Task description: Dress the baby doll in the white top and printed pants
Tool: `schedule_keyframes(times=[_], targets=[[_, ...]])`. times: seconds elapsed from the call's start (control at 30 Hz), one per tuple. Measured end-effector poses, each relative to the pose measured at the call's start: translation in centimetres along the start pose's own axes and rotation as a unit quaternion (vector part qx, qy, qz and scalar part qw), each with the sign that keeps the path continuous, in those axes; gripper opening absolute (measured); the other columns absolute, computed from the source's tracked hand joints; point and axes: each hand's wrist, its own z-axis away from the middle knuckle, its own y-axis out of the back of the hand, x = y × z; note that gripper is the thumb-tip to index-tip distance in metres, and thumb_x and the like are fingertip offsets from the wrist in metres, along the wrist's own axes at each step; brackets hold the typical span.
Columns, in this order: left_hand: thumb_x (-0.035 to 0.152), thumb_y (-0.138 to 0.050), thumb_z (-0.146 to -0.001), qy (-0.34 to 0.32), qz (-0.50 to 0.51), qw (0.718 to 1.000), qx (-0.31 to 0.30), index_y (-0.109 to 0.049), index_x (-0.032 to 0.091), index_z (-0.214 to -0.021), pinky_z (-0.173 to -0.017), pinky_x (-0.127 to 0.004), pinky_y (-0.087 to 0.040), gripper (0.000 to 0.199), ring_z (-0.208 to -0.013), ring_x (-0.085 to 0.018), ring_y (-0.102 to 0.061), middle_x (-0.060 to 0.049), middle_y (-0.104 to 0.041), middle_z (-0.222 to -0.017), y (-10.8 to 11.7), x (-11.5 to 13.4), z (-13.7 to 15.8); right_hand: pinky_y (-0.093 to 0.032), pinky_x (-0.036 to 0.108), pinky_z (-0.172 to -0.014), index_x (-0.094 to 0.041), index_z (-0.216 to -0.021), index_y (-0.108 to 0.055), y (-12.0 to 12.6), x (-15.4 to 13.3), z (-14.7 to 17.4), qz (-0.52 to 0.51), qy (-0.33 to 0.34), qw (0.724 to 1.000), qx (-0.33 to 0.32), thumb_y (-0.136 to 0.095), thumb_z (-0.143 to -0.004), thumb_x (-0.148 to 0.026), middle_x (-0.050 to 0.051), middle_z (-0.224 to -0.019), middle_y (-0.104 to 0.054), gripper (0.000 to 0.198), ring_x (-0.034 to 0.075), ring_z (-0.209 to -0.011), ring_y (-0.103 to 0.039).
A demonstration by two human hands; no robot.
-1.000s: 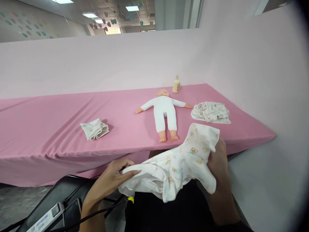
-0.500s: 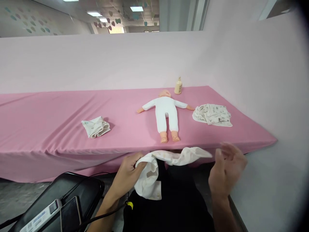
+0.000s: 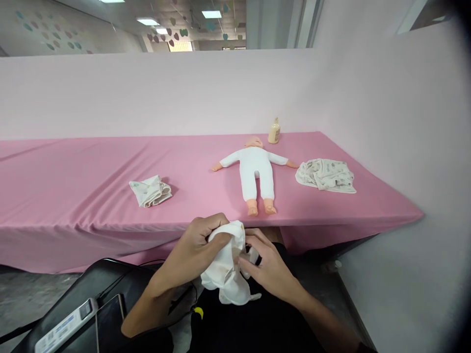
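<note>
The left hand [image 3: 198,250] is gripping the bunched white shirt [image 3: 228,279], its fingers curling closed on the upper edge and its thumb pressing against the near side. The right hand [image 3: 268,267] is touching the shirt's other side with its fingers bending partly open; whether they are pinching the fabric, I cannot tell. The shirt is hanging in loose folds between the hands, above the person's lap [image 3: 253,323] and in front of the table [image 3: 195,162], which is wearing a pink cover. A doll [image 3: 256,171] in white is lying there on its back, arms spreading wide, feet pointing toward the person. A pump bottle [image 3: 274,132] is standing near its head. One folded cloth [image 3: 150,191] is lying to the left, and a patterned cloth [image 3: 326,175] is resting just beside the doll's hand on the right.
</note>
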Motion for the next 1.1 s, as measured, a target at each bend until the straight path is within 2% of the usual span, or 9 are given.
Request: schedule_keyframes(times=[0.13,0.2,0.37,0.5,0.63,0.77,0.9,1.0,1.1], targets=[[0.031,-0.052,-0.085,0.002,-0.015,1.000,0.004,-0.058,0.018,-0.072,-0.046,-0.017,-0.037,0.019,-0.053,-0.008,-0.048,0.003,-0.056,-0.061,0.0,0.2,0.0,-0.056,0.038,-0.087,-0.022,-0.122,-0.058,-1.2,-0.9,1.1,0.105,0.072,0.973,0.190,-0.067,-0.085,-0.022,0.009,-0.110,-0.060,0.038,0.023,-0.100,-0.061],[0.030,-0.052,-0.087,-0.004,-0.022,1.000,-0.005,-0.059,0.018,-0.074,-0.048,-0.017,-0.038,0.019,-0.055,-0.009,-0.050,0.003,-0.058,-0.063,-0.1,0.2,0.0,-0.056,0.038,-0.083,-0.021,-0.115,-0.058,-1.8,-1.0,1.0,0.124,0.123,0.959,0.225,-0.065,-0.087,-0.018,0.008,-0.102,-0.063,0.030,0.022,-0.093,-0.062],[0.034,-0.053,-0.091,-0.007,-0.075,0.996,-0.043,-0.065,0.019,-0.084,-0.054,-0.019,-0.039,0.020,-0.063,-0.010,-0.053,0.002,-0.064,-0.073,0.4,0.0,0.2,-0.052,0.032,-0.068,-0.020,-0.091,-0.062,-0.9,-0.4,-0.7,0.147,0.127,0.959,0.208,-0.051,-0.084,-0.008,0.004,-0.079,-0.066,0.018,0.019,-0.072,-0.061],[0.041,-0.057,-0.092,-0.039,-0.204,0.978,-0.035,-0.066,0.019,-0.087,-0.059,-0.022,-0.037,0.024,-0.068,-0.012,-0.055,0.001,-0.066,-0.079,1.7,-1.2,0.2,-0.048,0.027,-0.066,-0.020,-0.091,-0.068,3.0,-0.3,-2.0,0.130,0.089,0.965,0.208,-0.048,-0.081,-0.007,0.002,-0.080,-0.070,0.026,0.015,-0.069,-0.063],[0.050,-0.054,-0.093,-0.049,-0.303,0.951,-0.029,-0.061,0.018,-0.079,-0.062,-0.025,-0.035,0.035,-0.069,-0.014,-0.053,-0.001,-0.060,-0.080,3.2,-3.1,-0.1,-0.044,0.024,-0.063,-0.019,-0.081,-0.068,7.4,-1.4,-2.7,0.064,0.017,0.986,0.154,-0.047,-0.084,-0.010,-0.001,-0.074,-0.065,0.023,0.013,-0.066,-0.058],[0.049,-0.046,-0.098,-0.057,-0.281,0.958,-0.018,-0.058,0.018,-0.084,-0.072,-0.025,-0.040,0.035,-0.079,-0.015,-0.054,-0.002,-0.059,-0.089,4.0,-4.4,-0.3,-0.040,0.022,-0.056,-0.018,-0.076,-0.065,9.8,-2.0,-3.2,-0.099,-0.070,0.989,0.082,-0.049,-0.082,-0.015,-0.002,-0.068,-0.060,0.018,0.011,-0.062,-0.052],[0.048,-0.048,-0.097,-0.022,-0.187,0.980,0.057,-0.059,0.019,-0.091,-0.064,-0.024,-0.040,0.032,-0.072,-0.014,-0.052,0.000,-0.059,-0.080,4.1,-4.2,-0.4,-0.038,0.021,-0.053,-0.018,-0.074,-0.062,10.0,-1.5,-3.8,-0.255,-0.151,0.955,0.013,-0.053,-0.084,-0.021,-0.002,-0.067,-0.056,0.014,0.010,-0.059,-0.048],[0.051,-0.054,-0.094,-0.017,-0.148,0.977,0.150,-0.057,0.019,-0.084,-0.055,-0.022,-0.036,0.034,-0.062,-0.011,-0.045,0.003,-0.051,-0.068,3.8,-3.3,-0.4,-0.044,0.024,-0.063,-0.019,-0.084,-0.065,9.2,-0.7,-4.2,-0.208,-0.122,0.970,0.040,-0.053,-0.090,-0.026,0.001,-0.079,-0.061,0.015,0.013,-0.072,-0.055],[0.051,-0.058,-0.092,-0.033,-0.157,0.968,0.191,-0.057,0.018,-0.079,-0.052,-0.022,-0.033,0.035,-0.058,-0.010,-0.043,0.004,-0.049,-0.065,3.5,-2.5,-0.5,-0.048,0.031,-0.079,-0.021,-0.096,-0.067,8.2,0.2,-4.5,-0.028,-0.005,0.992,0.121,-0.052,-0.093,-0.023,0.004,-0.096,-0.065,0.015,0.018,-0.090,-0.060]])
